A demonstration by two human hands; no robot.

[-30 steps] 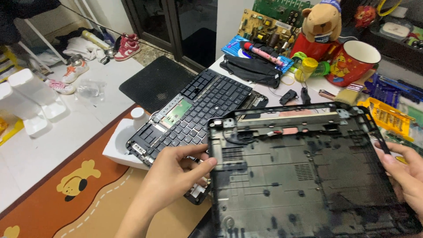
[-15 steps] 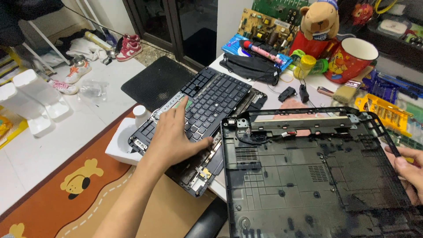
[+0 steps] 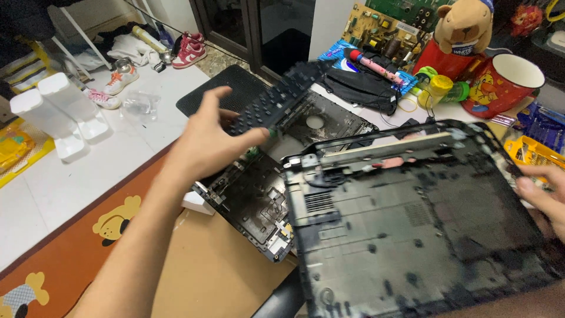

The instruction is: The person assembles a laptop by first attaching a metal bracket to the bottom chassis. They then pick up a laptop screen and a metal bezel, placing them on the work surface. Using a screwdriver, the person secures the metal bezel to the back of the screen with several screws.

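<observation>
My left hand (image 3: 207, 139) grips a black keyboard (image 3: 276, 98) by its near end and holds it lifted and tilted above the laptop's palm-rest frame (image 3: 253, 197), which lies bare with a metal plate showing. My right hand (image 3: 544, 189) holds the right edge of a large black laptop bottom cover (image 3: 412, 224) that lies inner side up in front of me.
At the back of the table stand a red mug (image 3: 506, 85), a brown plush bear (image 3: 465, 26), a circuit board (image 3: 391, 26), a black pouch (image 3: 359, 85) and a yellow screwdriver case (image 3: 532, 150). Shoes (image 3: 188, 50) and white stands (image 3: 59, 112) sit on the floor to the left.
My left hand moved from the bottom cover's left edge onto the keyboard, took hold of it and lifted it off the palm-rest frame. The view shifted left.
</observation>
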